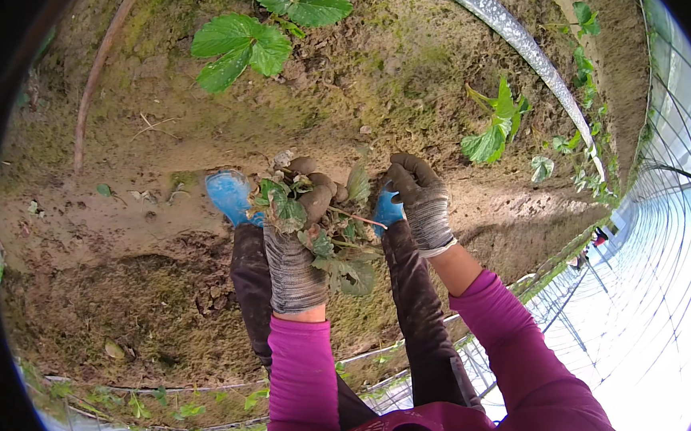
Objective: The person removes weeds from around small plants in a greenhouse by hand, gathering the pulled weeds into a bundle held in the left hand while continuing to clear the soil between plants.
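Observation:
My left hand point(314, 202), in a dirty knitted work glove with a coated palm, grips a bunch of picked strawberry leaves point(355, 269). Green blades, dry brown bits and a reddish stalk stick out around its fingers. Just to the right, my right hand point(419, 195) wears a matching glove. Its fingers are loosely bent and a little apart, with nothing seen in them; the palm side is hidden. Both hands hang over the soil path between my blue shoes point(228, 195). Ahead on the raised bed grow strawberry plants, one large-leaved point(243, 48) and one smaller point(495, 124).
A pale curved pipe point(506, 24) arches over the bed at the right. A thin brown hose or stick point(96, 83) lies at the left. Behind me rises another soil bank point(118, 315). Greenhouse film and ribs point(645, 290) stretch to the right, with a distant person point(599, 237).

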{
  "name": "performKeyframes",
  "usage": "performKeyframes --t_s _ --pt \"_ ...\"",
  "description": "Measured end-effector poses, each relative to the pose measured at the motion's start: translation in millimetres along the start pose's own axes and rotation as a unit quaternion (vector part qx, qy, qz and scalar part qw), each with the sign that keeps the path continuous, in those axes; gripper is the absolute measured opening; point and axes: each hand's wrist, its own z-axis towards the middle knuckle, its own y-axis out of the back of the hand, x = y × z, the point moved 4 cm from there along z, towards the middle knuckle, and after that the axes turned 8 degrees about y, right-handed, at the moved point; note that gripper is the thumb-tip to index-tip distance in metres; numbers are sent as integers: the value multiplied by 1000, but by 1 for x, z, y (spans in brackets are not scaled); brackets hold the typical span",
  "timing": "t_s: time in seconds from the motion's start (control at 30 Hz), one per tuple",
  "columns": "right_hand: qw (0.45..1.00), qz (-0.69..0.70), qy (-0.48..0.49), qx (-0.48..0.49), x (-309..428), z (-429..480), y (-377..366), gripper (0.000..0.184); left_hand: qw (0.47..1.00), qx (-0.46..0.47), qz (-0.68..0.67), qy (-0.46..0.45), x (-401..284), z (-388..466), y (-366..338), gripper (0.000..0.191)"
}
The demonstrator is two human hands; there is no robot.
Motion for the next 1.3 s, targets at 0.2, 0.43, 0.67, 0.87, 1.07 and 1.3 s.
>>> performKeyframes --t_s 0.2,0.43,0.67,0.87,1.07,1.3 --pt "988 27 -139 -67 -36 25 -35 47 996 -93 5 -15 2 -12 2 29" --pt "972 -200 22 118 14 -14 -42 36 981 -163 100 -37 1 -19 -17 34" --pt "687 -566 319 325 125 -52 -61 33 961 -173 197 93 30 -17 56 48" --pt "706 -491 344 377 133 -48 -60 30 994 -56 54 -71 17 0 -46 45" --pt "705 -374 457 394 166 -46 -59 30 995 -45 -41 -75 -8 0 -71 43" --pt "929 -210 304 31 221 71 3 30 997 -57 -45 -38 -12 -3 -85 42"
